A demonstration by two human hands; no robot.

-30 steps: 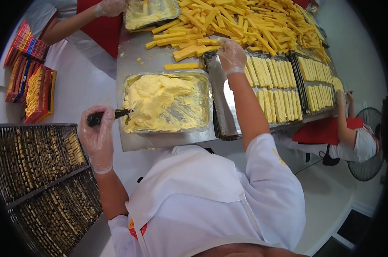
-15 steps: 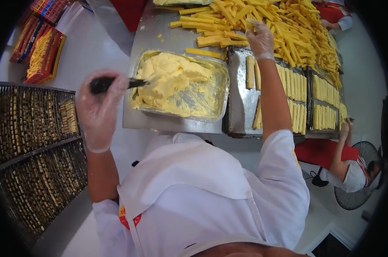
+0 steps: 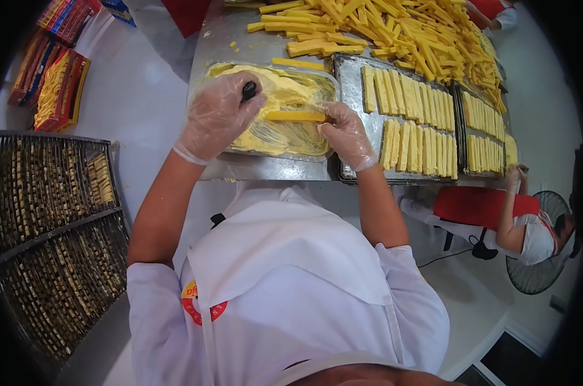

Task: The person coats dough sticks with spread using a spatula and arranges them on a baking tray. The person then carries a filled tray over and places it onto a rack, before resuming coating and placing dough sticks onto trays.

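Note:
My left hand (image 3: 222, 116), in a clear glove, is closed round the black handle (image 3: 248, 91) of a spreading tool; its blade is hidden. My right hand (image 3: 348, 134), gloved too, pinches the right end of a yellow stick (image 3: 295, 116). The stick lies level over a metal pan (image 3: 334, 96) of pale yellow cream (image 3: 275, 87). Just behind the pan, another yellow stick (image 3: 297, 64) rests on the metal table. To the right, a dark tray (image 3: 352, 80) holds two rows of cream-coated sticks (image 3: 407, 95).
A large heap of yellow sticks (image 3: 394, 32) covers the table's back. A second tray of coated sticks (image 3: 483, 119) stands farther right, near a co-worker (image 3: 520, 215). At left are a dark rack (image 3: 53, 225) and red crates (image 3: 63, 90) on the floor.
My right hand has come back from the heap to the pan with a yellow stick. My left hand has moved right, over the pan, with the tool. The view has shifted.

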